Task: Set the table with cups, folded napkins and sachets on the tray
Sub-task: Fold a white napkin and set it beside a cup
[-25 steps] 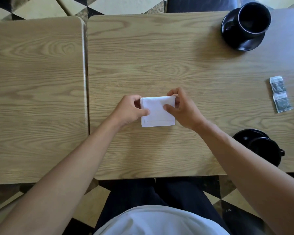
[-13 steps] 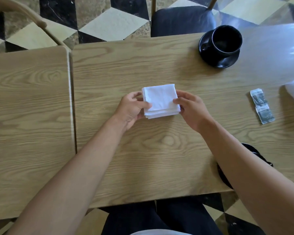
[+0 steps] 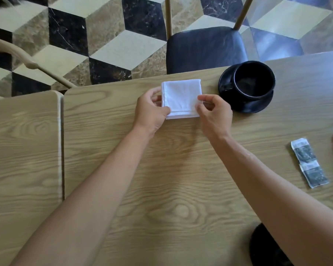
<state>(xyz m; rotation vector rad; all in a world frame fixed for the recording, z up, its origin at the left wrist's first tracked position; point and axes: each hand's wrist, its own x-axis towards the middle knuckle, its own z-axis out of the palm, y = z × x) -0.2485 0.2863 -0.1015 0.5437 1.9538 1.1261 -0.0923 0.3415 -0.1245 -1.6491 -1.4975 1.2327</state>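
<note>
The wooden table (image 3: 181, 189) fills most of the view, pale oak-look with bold wavy grain and rounded corners; a second table (image 3: 23, 160) of the same wood stands just beside it on the left, a narrow gap between them; beyond lies a floor (image 3: 108, 35) of polished stone lozenges in cream, tan and black, laid as a cube pattern; a chair (image 3: 206, 48) with a dark padded seat and light wooden legs stands at the far edge. A glossy black cup (image 3: 254, 79), round and empty, sits on a black saucer (image 3: 258, 104) near the far edge, just right of the napkin. The folded napkin (image 3: 181, 98) is a white cloth square with a stitched hem, several layers showing at its near edge; it is close to the table's far edge; the left hand (image 3: 152, 112) pinches its left side, thumb on top; the right hand (image 3: 213, 114) pinches its right side between thumb and fingers. Two sachets (image 3: 308, 166), crinkled, white-edged with dark printed panels, lie end to end well to the right; their print is too blurred to read.
</note>
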